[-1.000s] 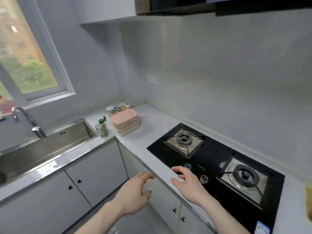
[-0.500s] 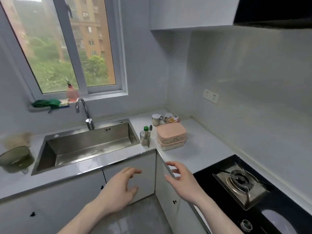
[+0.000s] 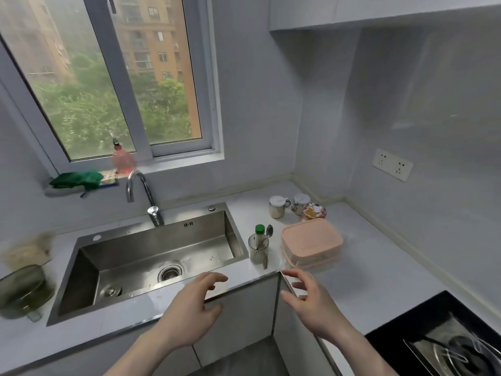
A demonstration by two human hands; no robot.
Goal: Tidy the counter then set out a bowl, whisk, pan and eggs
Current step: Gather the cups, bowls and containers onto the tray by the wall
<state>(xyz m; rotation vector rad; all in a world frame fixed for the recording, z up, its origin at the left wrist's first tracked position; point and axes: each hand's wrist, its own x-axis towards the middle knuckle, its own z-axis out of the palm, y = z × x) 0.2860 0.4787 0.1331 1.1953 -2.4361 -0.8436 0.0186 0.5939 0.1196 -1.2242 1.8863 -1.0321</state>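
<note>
Pink lidded containers (image 3: 311, 244) stacked on the corner counter (image 3: 379, 267).
Left hand (image 3: 189, 313) and right hand (image 3: 311, 305) hover, fingers spread, holding nothing.

Beyond the right hand's fingers (image 3: 298, 275) stacked containers (image 3: 311, 245) sit on the counter (image 3: 366, 267); a glass (image 3: 258, 246) left of them, sink (image 3: 151, 256) beyond the left hand's fingers (image 3: 214, 278), probably jars (image 3: 287, 206) behind.

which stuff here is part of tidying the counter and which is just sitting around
To tidy: pink containers, glass with spoon, green-capped bottle, two jars, patterned lid, green bowl.
Just there: sink, tap, stove, green cloth, wall socket.
</note>
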